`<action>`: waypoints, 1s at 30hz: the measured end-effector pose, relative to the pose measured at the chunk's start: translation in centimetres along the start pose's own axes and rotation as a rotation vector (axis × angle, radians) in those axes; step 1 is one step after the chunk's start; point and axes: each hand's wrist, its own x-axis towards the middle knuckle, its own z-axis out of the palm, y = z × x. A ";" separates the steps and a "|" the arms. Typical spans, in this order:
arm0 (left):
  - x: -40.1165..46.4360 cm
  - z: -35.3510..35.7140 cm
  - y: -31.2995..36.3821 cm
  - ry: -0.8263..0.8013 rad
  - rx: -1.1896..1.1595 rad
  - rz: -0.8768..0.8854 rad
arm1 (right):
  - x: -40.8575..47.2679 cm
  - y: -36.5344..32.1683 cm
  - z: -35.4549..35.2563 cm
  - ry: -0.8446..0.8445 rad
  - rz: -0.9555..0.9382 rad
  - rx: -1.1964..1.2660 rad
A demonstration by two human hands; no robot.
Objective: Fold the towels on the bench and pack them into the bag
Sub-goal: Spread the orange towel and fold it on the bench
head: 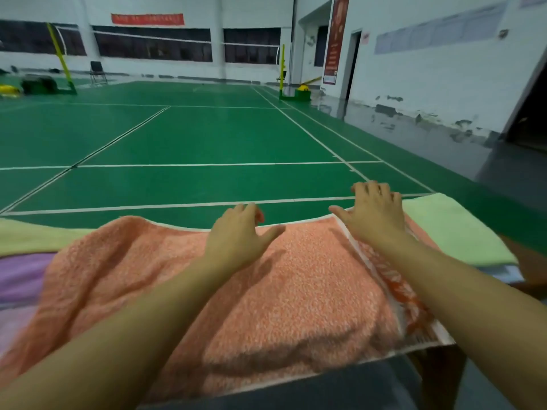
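Note:
An orange terry towel lies spread in front of me, with a patterned white border along its right edge. My left hand rests on its far edge near the middle, fingers curled over that edge. My right hand lies on the far right corner of the orange towel, fingers reaching over the edge. A light green towel lies flat at the right under the orange one. A yellow-green towel and a purple towel lie at the left. No bag is in view.
Beyond the towels stretches a green badminton court floor with white lines. A net post stands at the far right of the court, a black chair at the far left. A dark doorway opens in the right wall.

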 end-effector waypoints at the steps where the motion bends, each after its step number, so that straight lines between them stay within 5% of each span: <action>1: -0.1 0.8 2.5 -0.022 -0.100 -0.010 | 0.1 0.9 -0.8 0.001 0.014 0.025; 7: 0.1 5.6 13.9 -0.223 -0.671 -0.033 | 1.6 7.5 -2.9 -0.140 0.209 0.479; 11: -0.5 8.5 18.7 -0.386 -0.976 -0.135 | 0.6 9.4 -2.8 -0.251 0.160 0.718; 20: -1.0 11.3 22.9 -0.291 -0.613 -0.191 | 0.8 10.4 -2.8 -0.321 -0.051 0.587; 25: -1.4 11.3 23.5 -0.311 -0.635 -0.209 | 0.4 10.3 -2.7 -0.426 -0.118 0.527; 30: -1.5 9.8 22.5 -0.329 -0.700 -0.229 | 0.5 9.4 -3.9 -0.289 -0.028 0.711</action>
